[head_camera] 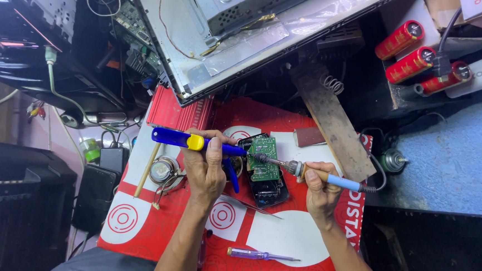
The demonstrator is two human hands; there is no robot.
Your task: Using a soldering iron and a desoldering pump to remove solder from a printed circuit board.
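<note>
Both forearms rise from the bottom edge, cut off below the elbows, over a red and white printed mat (146, 225). Closest to that edge lies a purple-handled screwdriver (259, 255), untouched, and a thin pair of tweezers (253, 206) rests between the wrists. Left hand (205, 168) is wrapped around a blue and yellow desoldering pump (194, 141), fingers pressed together about its barrel; its nozzel end is partly hidden behind the fingers. Right hand (321, 187) pinches a soldering iron (316, 174) by its wooden and blue handle, the tip touching a small green circuit board (263, 157). That board sits in a black casing (268, 191) at the mat's middle, its lower part hard to make out. A round solder tin (162, 169) lies just beside the left hand. Beyond the right hand a worn wooden plank (332, 121) leans across, with a spring (332, 83) near its top. Three red cylindrical capacitors (412, 63) lie at upper right, one crossed by a black cable. An opened metal chassis (267, 22) fills the top, cut off by the frame.
</note>
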